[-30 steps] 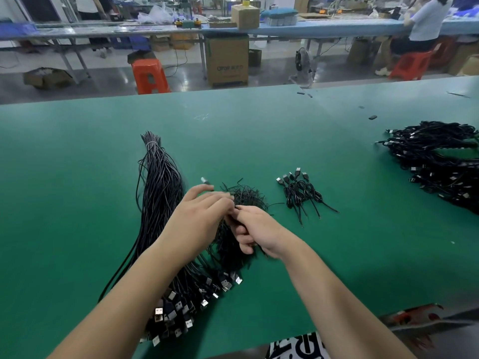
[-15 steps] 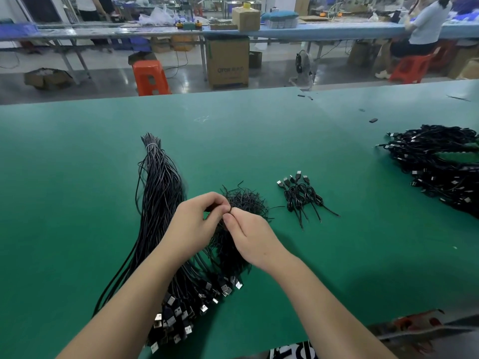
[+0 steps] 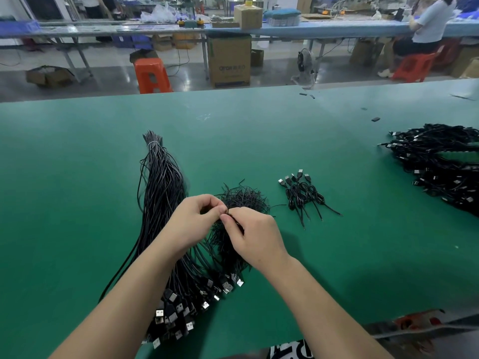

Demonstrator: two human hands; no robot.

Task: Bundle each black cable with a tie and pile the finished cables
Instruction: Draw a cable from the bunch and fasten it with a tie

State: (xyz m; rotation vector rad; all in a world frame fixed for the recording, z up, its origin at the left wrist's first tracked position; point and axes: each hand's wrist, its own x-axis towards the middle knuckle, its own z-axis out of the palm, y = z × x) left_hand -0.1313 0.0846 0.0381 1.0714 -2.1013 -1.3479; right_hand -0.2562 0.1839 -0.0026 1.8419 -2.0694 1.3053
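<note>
Both hands meet fingertip to fingertip, the left hand and right hand pinching one thin black tie between them, directly above the tie heap, with the long cable bundle lying lengthwise just left.

- One view only, head-worn, wide-angle; nothing shared with a second view.
- Looks forward and down from above the near edge of the green matted surface; both forearms enter from the bottom of frame.
- Close to the left hand and right hand, which sit low of centre.
- Far edge of the surface bows with lens curve.
- Beyond it, well apart: the grey workshop floor and the long blue-topped bench.
</note>
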